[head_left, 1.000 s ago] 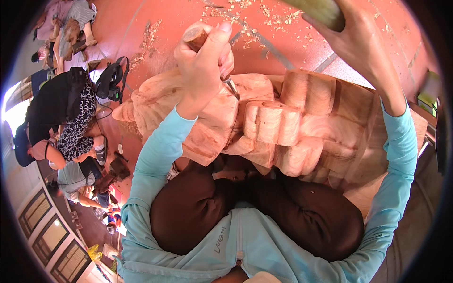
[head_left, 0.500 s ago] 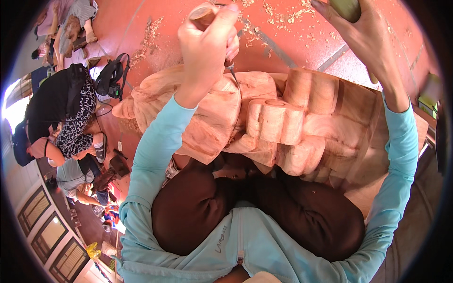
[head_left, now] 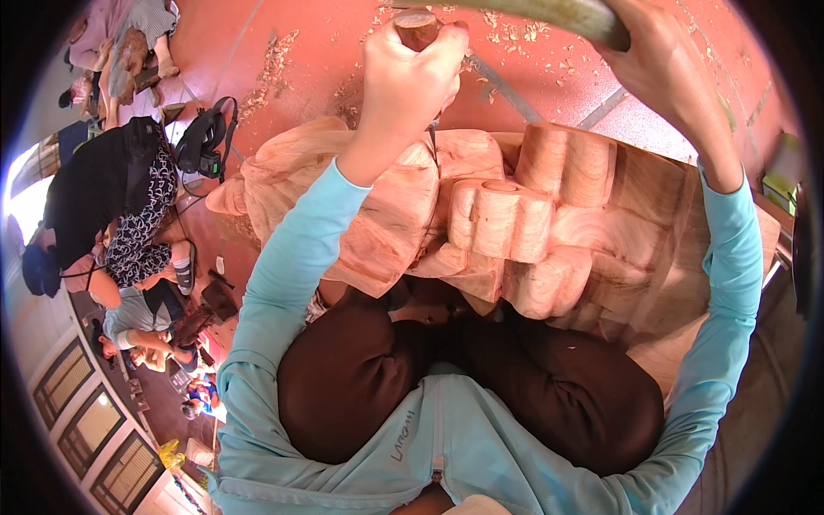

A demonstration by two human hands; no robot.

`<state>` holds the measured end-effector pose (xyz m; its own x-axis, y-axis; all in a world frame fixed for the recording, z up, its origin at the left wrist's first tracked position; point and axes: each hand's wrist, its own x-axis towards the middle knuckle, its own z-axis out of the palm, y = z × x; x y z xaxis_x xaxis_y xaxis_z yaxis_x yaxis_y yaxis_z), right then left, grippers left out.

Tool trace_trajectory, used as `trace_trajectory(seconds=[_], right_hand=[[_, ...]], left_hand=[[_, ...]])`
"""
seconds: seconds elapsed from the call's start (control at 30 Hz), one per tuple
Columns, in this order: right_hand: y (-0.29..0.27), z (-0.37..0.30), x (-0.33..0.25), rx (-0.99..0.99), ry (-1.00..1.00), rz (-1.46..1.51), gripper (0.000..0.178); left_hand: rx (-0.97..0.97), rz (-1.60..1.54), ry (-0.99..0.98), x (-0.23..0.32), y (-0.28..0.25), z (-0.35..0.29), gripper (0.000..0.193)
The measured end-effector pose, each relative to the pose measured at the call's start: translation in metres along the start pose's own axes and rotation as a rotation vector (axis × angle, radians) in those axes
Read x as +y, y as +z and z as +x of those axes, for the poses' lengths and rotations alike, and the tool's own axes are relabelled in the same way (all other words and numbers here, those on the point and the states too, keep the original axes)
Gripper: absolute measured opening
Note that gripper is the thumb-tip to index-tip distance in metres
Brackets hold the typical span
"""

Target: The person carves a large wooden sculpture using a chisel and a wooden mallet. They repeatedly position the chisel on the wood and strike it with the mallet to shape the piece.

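Observation:
My left hand is closed around the wooden handle of a chisel. The chisel's thin metal blade points down and meets the upper edge of a large pale wood carving. Rounded, finger-like blocks and folds are cut into the carving, which lies in front of my crossed legs. In my right hand is a greenish-brown wooden club, its length reaching left past the top of the chisel handle. I cannot tell whether club and handle touch; part of the club is cut off by the top edge.
Wood shavings litter the red tiled floor beyond the carving. A black backpack lies at the left, close to a seated person in dark clothes. More people sit farther off. A green object is at the far right.
The club has swung down to the left and now lies across the view above the chisel handle. My left hand and the chisel handle have shifted a little right.

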<state>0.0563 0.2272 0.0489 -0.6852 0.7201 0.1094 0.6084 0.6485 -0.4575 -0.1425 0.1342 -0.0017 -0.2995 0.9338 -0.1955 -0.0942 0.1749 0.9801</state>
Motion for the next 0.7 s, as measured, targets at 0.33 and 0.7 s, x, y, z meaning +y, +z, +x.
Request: trace_trajectory(seconds=[0.33,0.7], right_hand=[[0.014,0.004,0.024,0.124,-0.223,-0.002,0.051],[0.016,-0.007,0.014,0.133,-0.123,0.103,0.057]], left_hand=[[-0.061,-0.037,0.027,-0.001,-0.001,-0.003,0.023],[-0.124,-0.142,0.017,-0.001,-0.002,-0.002,0.026]])
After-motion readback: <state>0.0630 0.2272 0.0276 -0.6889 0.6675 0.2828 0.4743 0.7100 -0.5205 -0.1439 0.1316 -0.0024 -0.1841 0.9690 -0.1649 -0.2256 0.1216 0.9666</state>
